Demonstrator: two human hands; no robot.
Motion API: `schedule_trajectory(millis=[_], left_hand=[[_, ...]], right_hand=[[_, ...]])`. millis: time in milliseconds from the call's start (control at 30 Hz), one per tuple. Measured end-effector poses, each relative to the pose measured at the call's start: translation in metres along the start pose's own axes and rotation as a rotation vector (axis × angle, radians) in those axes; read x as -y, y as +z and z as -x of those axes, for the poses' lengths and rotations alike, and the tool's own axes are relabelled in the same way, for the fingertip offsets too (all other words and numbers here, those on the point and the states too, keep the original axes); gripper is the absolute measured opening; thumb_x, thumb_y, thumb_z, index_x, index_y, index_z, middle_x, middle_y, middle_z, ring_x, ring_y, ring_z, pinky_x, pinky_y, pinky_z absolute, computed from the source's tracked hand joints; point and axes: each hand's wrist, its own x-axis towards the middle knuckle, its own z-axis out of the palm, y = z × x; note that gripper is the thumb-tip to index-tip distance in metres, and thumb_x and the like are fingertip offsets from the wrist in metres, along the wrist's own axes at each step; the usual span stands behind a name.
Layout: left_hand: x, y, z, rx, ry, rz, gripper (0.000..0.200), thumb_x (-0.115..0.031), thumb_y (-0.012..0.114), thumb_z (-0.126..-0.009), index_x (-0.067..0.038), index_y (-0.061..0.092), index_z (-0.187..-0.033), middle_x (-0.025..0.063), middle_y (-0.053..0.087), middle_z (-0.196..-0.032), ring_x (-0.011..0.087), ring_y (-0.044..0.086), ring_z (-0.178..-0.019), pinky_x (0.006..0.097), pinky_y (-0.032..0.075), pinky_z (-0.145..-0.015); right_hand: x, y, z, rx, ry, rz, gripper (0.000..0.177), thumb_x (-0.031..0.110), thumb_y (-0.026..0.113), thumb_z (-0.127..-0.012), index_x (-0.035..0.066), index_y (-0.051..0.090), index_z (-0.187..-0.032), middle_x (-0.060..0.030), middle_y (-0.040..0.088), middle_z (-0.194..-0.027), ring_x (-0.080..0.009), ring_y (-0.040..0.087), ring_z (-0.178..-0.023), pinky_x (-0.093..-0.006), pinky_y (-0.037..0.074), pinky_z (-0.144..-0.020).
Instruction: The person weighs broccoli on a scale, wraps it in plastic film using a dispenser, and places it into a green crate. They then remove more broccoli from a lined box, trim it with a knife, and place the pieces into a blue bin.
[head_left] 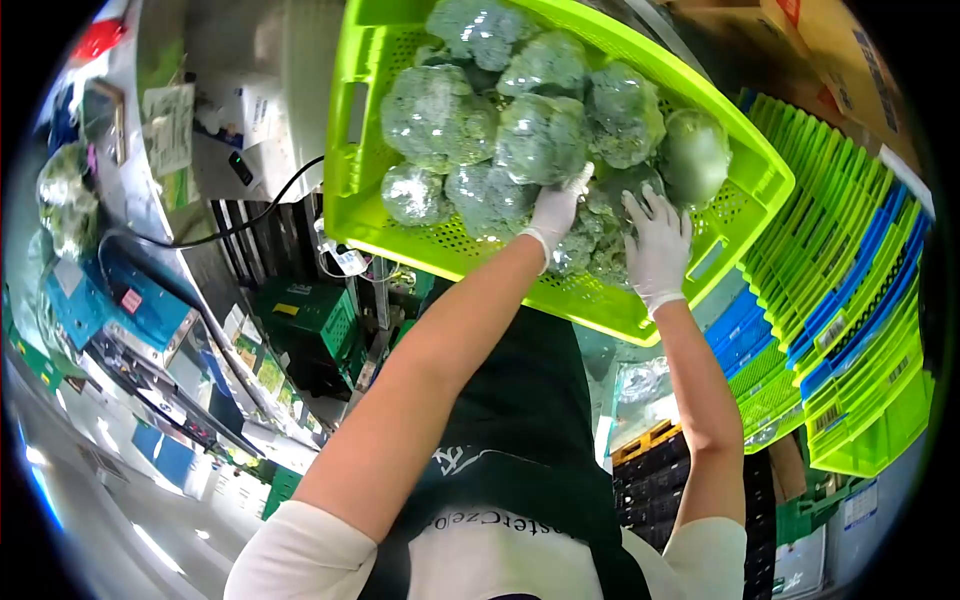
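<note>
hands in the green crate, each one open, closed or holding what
Left hand: on a wrapped broccoli head in the green crate; grip cannot be told.
Right hand: open, fingers spread over a second broccoli head.

To the right of the fingers (648, 210), a tall stack of nested lime-green and blue plastic crates (850, 300) leans against the edge of the view, with a brown cardboard box (840, 50) above it. Below the fingers stand black slatted plastic pallets (650, 480). To their left a thin black cable (250, 215) hangs beside a dark green plastic crate (310, 315), with white paper labels (170, 125) higher up. Far down on the left, the glossy grey floor (80, 480) reflects streaks of ceiling light.
</note>
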Motion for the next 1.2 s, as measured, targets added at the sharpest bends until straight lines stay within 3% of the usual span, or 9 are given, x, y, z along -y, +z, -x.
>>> schedule_trajectory(millis=[200,333,367,467,667,800,933,1067,1200], left_hand=[[0.039,-0.024,-0.019,0.248,-0.112,0.056,0.045,-0.032,0.067,-0.092,0.003,0.063,-0.121,0.0098,0.066,-0.116,0.0187,0.058,-0.105,0.0318,0.043,-0.093],[-0.026,-0.059,0.047,0.092,-0.094,-0.335,0.027,-0.020,0.056,-0.095,0.001,0.070,-0.105,0.0111,0.072,-0.094,0.0197,0.065,-0.086,0.0340,0.050,-0.080],[-0.030,-0.072,0.056,-0.048,0.200,-0.291,0.021,-0.015,0.056,-0.094,-0.002,0.071,-0.089,0.0078,0.070,-0.079,0.0156,0.062,-0.072,0.0328,0.051,-0.073],[-0.083,-0.101,0.075,-0.345,0.396,-0.071,0.011,-0.013,0.063,-0.093,-0.004,0.061,-0.098,0.0012,0.061,-0.086,0.0090,0.055,-0.080,0.0269,0.048,-0.073],[-0.089,-0.136,0.022,-0.376,0.296,-0.001,0.016,-0.015,0.068,-0.090,-0.007,0.057,-0.099,0.0013,0.059,-0.089,0.0113,0.054,-0.084,0.0267,0.045,-0.078],[-0.103,-0.143,0.088,-0.335,0.300,0.057,0.037,-0.015,0.065,-0.093,-0.005,0.053,-0.127,0.0082,0.061,-0.116,0.0169,0.056,-0.111,0.0315,0.045,-0.098],[-0.047,-0.178,0.162,-0.257,0.333,0.195,0.034,-0.012,0.059,-0.097,-0.004,0.053,-0.129,0.0070,0.060,-0.123,0.0161,0.055,-0.116,0.0309,0.043,-0.102],[0.019,-0.220,0.272,-0.405,0.258,-0.059,0.035,-0.026,0.061,-0.094,-0.004,0.060,-0.122,0.0136,0.064,-0.121,0.0232,0.060,-0.112,0.0349,0.046,-0.099],[0.138,-0.261,0.332,-0.683,0.219,0.048,0.034,-0.029,0.061,-0.089,-0.004,0.064,-0.112,0.0151,0.068,-0.105,0.0303,0.064,-0.100,0.0360,0.049,-0.090]], right_hand=[[0.093,-0.048,-0.069,-0.585,-0.315,-0.626,0.068,0.035,0.074,-0.079,0.010,0.052,-0.139,-0.0136,0.049,-0.143,-0.0382,0.044,-0.130,-0.0499,0.029,-0.111],[0.121,-0.013,-0.098,-0.431,-0.197,-0.396,0.071,0.045,0.074,-0.076,0.016,0.055,-0.138,-0.0149,0.053,-0.137,-0.0400,0.045,-0.126,-0.0503,0.035,-0.106],[0.117,-0.015,-0.099,-0.432,-0.191,-0.345,0.071,0.046,0.075,-0.074,0.014,0.057,-0.135,-0.0158,0.056,-0.132,-0.0389,0.048,-0.121,-0.0493,0.039,-0.103],[0.109,0.001,-0.105,-0.417,-0.110,-0.249,0.068,0.049,0.074,-0.075,0.012,0.060,-0.130,-0.0166,0.058,-0.122,-0.0372,0.051,-0.116,-0.0485,0.043,-0.096],[0.129,-0.012,-0.109,-0.218,0.035,-0.157,0.075,0.053,0.068,-0.080,0.016,0.047,-0.142,-0.0160,0.048,-0.139,-0.0353,0.041,-0.130,-0.0528,0.034,-0.106],[0.173,-0.024,-0.099,-0.438,-0.376,-0.077,0.082,0.049,0.059,-0.090,0.003,0.029,-0.151,-0.0173,0.028,-0.157,-0.0352,0.026,-0.143,-0.0532,0.021,-0.116],[0.202,-0.012,-0.091,-0.240,-0.493,0.103,0.087,0.034,0.066,-0.086,-0.004,0.023,-0.152,-0.0209,0.024,-0.158,-0.0340,0.020,-0.147,-0.0393,0.014,-0.122],[0.195,-0.031,-0.060,-0.158,-0.564,-0.362,0.076,0.007,0.067,-0.085,-0.007,0.028,-0.149,-0.0238,0.032,-0.154,-0.0334,0.031,-0.143,-0.0396,0.018,-0.121],[0.168,-0.021,-0.014,-0.153,-0.716,-0.200,0.057,0.020,0.056,-0.098,-0.012,0.039,-0.141,-0.0286,0.041,-0.146,-0.0376,0.043,-0.134,-0.0421,0.029,-0.116]])
